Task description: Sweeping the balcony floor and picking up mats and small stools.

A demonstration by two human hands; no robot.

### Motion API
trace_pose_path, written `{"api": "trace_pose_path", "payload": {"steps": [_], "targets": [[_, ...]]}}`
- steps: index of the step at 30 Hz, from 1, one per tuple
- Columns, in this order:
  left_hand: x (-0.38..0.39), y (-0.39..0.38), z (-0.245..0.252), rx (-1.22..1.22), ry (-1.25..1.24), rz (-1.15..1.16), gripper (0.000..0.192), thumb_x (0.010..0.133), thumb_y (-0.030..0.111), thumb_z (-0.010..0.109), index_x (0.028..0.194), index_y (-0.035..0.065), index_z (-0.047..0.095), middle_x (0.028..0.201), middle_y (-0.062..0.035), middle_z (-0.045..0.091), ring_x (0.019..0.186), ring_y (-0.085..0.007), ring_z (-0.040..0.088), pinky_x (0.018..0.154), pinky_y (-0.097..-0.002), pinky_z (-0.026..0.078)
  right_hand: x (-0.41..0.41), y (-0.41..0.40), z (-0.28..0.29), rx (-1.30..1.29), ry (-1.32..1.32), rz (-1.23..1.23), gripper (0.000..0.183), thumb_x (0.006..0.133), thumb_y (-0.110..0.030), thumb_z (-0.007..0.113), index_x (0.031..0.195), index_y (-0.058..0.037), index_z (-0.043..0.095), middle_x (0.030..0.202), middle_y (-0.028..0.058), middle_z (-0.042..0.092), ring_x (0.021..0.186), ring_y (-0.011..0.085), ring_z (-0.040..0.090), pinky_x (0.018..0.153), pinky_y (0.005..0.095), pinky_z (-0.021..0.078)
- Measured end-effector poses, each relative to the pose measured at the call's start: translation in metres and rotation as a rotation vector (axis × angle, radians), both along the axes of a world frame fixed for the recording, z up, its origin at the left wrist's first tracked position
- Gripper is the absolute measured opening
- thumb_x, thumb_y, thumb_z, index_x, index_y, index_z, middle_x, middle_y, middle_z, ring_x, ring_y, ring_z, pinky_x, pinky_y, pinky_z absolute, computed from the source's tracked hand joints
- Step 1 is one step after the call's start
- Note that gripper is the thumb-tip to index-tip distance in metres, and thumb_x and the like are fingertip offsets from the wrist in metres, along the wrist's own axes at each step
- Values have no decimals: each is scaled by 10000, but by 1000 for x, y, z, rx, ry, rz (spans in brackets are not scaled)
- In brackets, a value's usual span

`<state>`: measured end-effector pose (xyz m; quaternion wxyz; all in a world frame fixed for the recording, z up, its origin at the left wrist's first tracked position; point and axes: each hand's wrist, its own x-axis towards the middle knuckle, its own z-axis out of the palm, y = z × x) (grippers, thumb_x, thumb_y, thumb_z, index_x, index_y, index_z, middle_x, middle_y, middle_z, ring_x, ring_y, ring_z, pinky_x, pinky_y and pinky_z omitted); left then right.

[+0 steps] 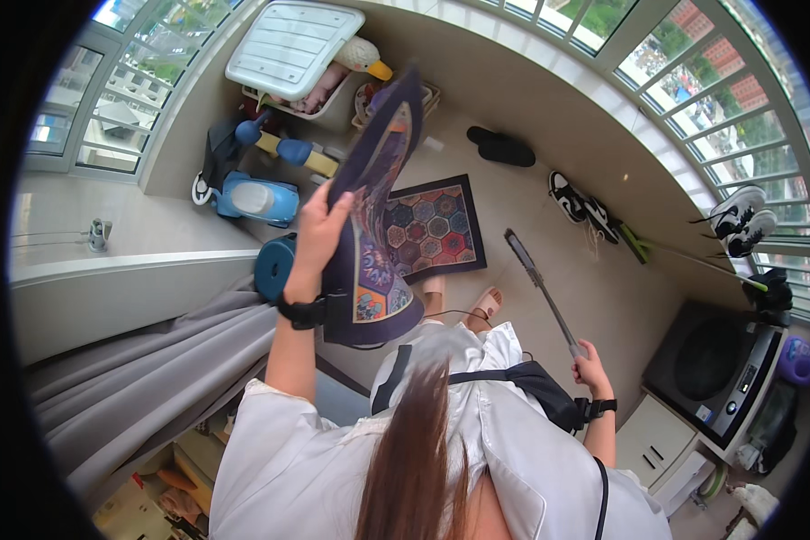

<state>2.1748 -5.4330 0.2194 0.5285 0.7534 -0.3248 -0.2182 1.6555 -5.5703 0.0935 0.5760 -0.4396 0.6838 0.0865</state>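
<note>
My left hand (318, 233) grips the edge of a dark-bordered patterned mat (372, 260), which hangs upright and bends along its length. Part of that mat is blurred at its far end. Below and beyond it, a second mat with hexagon patterns (435, 229) lies on the floor in front of my slippers, its left side hidden behind the raised one. In my right hand (590, 371) is the grey handle of a long, thin brush (528, 263). Its head points forward, away from me, and appears apart from both mats.
A lidded storage bin (297, 47) with plush toys and a blue ride-on toy (260, 199) stand at the left. Along the wall are black slippers (501, 146), sneakers (580, 206) and a green-ended pole (692, 260). A washing machine (698, 368) is right; a grey curtain (175, 358) hangs left.
</note>
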Motion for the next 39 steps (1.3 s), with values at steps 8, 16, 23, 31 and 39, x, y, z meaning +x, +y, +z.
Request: {"api": "trace_pose_path", "payload": {"steps": [8,16,23,31,39], "targets": [[4,58,63,-209,97,495,325,846,171,517,1094,-34,476,1013,-74,536,880,-128,503,786,-239,394,59,-40,21,-93,-587,11,99,813,-175,496,826,-100,433,673,11,477,542,96,489,483,214,411],[41,121,79,-517,169,709,426,836,209,531,1172,-30,425,1129,-122,495,967,-204,510,832,-309,404,93,-77,21,-509,-491,-362,191,848,-274,512,889,-105,433,530,17,475,374,109,484,323,210,368],[52,104,81,-570,164,708,470,824,220,540,1200,-17,387,1163,-137,463,1001,-234,497,843,-336,409,96,-116,29,-729,-503,-458,205,857,-295,498,929,-122,417,521,8,444,372,102,464,325,212,364],[61,82,81,-557,186,767,517,811,264,542,1205,-21,367,1147,-140,456,998,-230,495,833,-332,410,143,-185,24,-1033,-74,-97,273,837,-357,511,834,-84,521,496,16,492,431,107,507,417,258,383],[50,16,82,-475,140,807,563,795,232,573,1228,-28,324,1177,-153,427,1011,-245,479,839,-357,408,172,-331,-33,-975,133,-45,316,828,-380,490,822,-64,500,569,86,568,518,220,580,497,346,437]]}}
